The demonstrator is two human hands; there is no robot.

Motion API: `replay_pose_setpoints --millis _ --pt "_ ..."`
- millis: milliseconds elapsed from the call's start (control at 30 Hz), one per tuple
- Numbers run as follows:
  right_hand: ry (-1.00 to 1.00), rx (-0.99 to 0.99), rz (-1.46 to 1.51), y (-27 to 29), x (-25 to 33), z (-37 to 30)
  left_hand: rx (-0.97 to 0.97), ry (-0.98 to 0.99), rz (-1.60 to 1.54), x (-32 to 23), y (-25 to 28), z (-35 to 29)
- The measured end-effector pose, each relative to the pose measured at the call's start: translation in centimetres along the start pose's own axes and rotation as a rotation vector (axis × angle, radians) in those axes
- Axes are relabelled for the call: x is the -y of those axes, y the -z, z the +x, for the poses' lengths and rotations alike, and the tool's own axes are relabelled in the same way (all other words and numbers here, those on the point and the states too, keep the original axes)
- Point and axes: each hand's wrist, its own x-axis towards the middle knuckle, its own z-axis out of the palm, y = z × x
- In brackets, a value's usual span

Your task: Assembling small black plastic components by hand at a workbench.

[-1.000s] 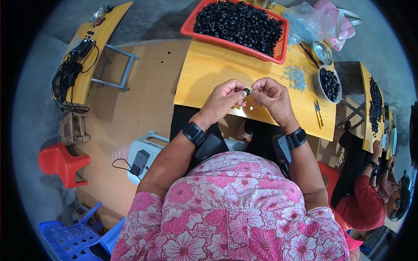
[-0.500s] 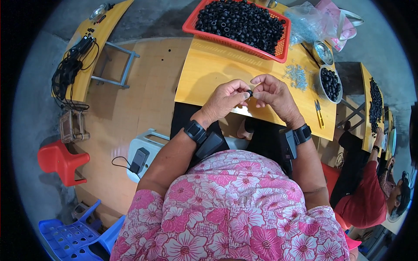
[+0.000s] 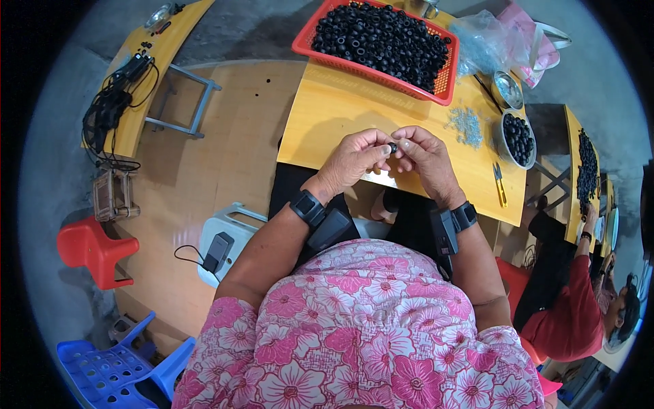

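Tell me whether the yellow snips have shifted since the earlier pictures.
No: judged against the table, the yellow snips lie in the same spot, with no visible shift.

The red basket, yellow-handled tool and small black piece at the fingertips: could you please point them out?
Red basket (image 3: pixel 371 71), head view: near wall.
Yellow-handled tool (image 3: pixel 501 186), head view: yellow handle.
Small black piece (image 3: pixel 392 147), head view: exposed surface.

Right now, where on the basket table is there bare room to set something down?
The widest bare patch of the yellow table lies between the red basket and the left hand, reaching the left edge. A smaller one lies between the right hand and the yellow-handled snips. The far right is crowded with clear pieces and a bowl of black beads.
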Motion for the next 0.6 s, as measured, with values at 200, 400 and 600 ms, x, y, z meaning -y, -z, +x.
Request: replay_pose_setpoints --millis 200,400,600 --pt "0.123 -0.194 -0.303 0.4 1.8 0.1 0.008 0.046 -0.316 0.9 0.7 -0.2" --pt "0.561 -0.388 -0.995 2.1 6.0 2.1 0.048 0.003 -0.496 1.3 1.2 -0.3" --pt "0.585 -0.235 -1.467 4.6 9.0 7.2 0.035 0.012 -0.467 1.1 1.2 0.0"
